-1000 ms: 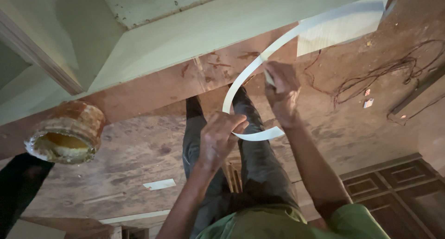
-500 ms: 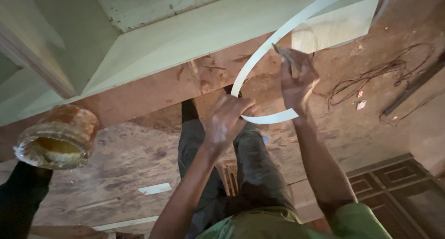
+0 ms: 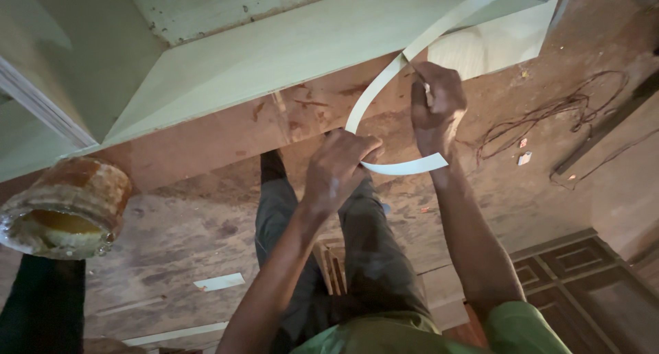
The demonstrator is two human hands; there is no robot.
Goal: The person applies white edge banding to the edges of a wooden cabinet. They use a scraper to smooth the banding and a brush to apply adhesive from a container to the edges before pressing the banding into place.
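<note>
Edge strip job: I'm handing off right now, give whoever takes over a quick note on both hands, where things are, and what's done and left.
Left hand: shut on the white edge strip, near its loose lower end.
Right hand: closed around a small tool that is hard to make out, held beside the strip near the board edge.
The strip arcs up to the top right along the pale panel.
A crusted glue tin sits at left.
Done: strip in hand, brought up to the edge.
Left: strip not yet laid flat along the edge.
</note>
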